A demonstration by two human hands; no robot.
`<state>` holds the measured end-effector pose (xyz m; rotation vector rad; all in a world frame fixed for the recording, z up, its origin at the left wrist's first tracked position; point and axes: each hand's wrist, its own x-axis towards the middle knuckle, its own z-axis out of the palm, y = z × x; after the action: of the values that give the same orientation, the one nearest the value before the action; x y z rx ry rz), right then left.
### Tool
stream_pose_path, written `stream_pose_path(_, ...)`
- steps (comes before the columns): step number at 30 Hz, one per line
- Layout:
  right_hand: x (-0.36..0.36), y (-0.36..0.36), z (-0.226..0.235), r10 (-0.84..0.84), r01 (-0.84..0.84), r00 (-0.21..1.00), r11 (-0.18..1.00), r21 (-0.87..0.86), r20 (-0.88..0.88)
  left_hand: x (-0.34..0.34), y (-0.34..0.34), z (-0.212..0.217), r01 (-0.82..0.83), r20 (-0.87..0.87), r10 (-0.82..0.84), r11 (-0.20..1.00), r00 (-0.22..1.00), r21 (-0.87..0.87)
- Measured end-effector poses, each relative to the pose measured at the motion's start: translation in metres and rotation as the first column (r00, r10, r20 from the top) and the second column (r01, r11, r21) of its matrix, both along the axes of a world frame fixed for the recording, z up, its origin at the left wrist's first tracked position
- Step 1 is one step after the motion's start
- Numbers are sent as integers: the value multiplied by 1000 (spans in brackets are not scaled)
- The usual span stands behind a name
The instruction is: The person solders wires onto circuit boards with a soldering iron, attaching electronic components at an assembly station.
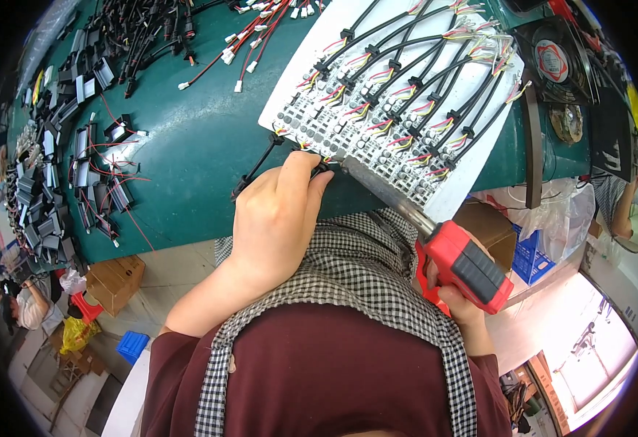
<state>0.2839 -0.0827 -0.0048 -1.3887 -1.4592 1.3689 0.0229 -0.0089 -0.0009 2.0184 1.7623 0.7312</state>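
The left hand (275, 218) pinches a thin black cable (255, 169) between curled fingers at the near edge of the white board (472, 156), which lies just beyond its fingertips on the green surface (195, 138), covered in rows of small grey parts with black leads ending in red and yellow wires. The right hand (459, 300), lower and to the side, is closed around a red and black soldering gun (464, 266) whose metal barrel reaches up to the board beside the left fingertips.

Left hand (275, 218) pinches black cable (257, 166) at white board (435, 197) edge. Right hand (459, 302) grips red soldering gun (464, 266), tip at board.
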Motion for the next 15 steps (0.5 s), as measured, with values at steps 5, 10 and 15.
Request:
stream_pose_path(5, 3, 1, -1, 38, -38, 999, 999, 6, 15, -1, 0, 2, 9, -3, -9, 1000, 1000, -12)
stream_pose_path(10, 3, -7, -2, 7, -12, 971, 1000, 19, 237, -2, 2, -1, 46, 37, -47, 999, 998, 25)
stream_pose_path(15, -5, -7, -1, -152, 171, 970, 981, -90, 192, -2, 2, 2, 24, 7, -24, 999, 1000, -20)
